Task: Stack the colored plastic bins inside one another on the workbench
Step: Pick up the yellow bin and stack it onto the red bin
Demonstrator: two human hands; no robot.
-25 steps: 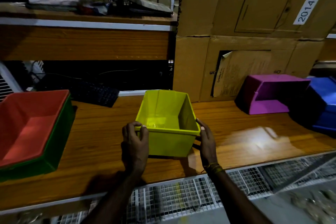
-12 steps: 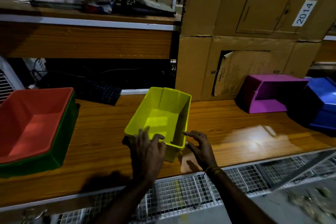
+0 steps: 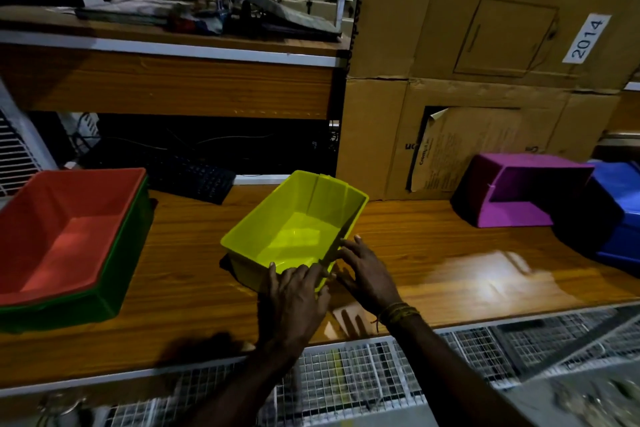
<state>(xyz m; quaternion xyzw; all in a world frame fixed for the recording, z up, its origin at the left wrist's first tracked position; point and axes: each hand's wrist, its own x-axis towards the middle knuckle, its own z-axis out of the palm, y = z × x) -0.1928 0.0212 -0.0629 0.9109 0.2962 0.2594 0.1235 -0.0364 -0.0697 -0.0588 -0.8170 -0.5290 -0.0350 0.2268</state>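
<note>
A yellow bin [image 3: 298, 236] stands upright on the wooden workbench [image 3: 194, 281], turned at an angle. My left hand [image 3: 294, 298] lies on its near corner with fingers curled over the rim. My right hand [image 3: 367, 270] presses flat against the bin's right wall, fingers spread. At the left, a red bin [image 3: 62, 236] sits nested inside a green bin [image 3: 114, 288]. A purple bin [image 3: 519, 198] lies on its side at the back right, its opening toward me. A blue bin [image 3: 620, 218] rests tilted beside it at the right edge.
Tall cardboard boxes [image 3: 485, 45] stand behind the purple bin. A black keyboard [image 3: 194, 180] lies under a wooden shelf [image 3: 166, 83] at the back. Wire mesh [image 3: 381, 385] runs below the bench's front edge.
The yellow bin has been turned and slid left, so its long side now runs diagonally. Both hands shifted from its two sides to its near right corner.
</note>
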